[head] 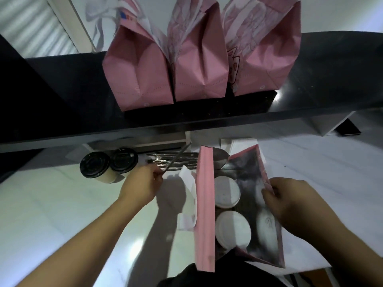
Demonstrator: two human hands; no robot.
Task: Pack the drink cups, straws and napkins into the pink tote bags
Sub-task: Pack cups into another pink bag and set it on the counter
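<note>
Two hands busy: left hand [143, 184] pinches wrapped straw [176, 157]; right hand [290, 200] grips open pink tote bag [205, 214] rim.

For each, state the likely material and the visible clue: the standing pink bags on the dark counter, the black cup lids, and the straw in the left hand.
Pink bags: probably matte non-woven fabric or paper; they hold sharp creases and show dotted seam lines.
Black lids: likely moulded plastic, with raised rings and a slight sheen.
Straw, pinched by the left hand: seemingly wrapped in glossy film; it glints, though blur leaves this open.

Open tote bag [205, 204] mouth offers room beside two white-lidded cups [228, 193]; black-lidded cups [107, 164] flank the straws [176, 159].
</note>
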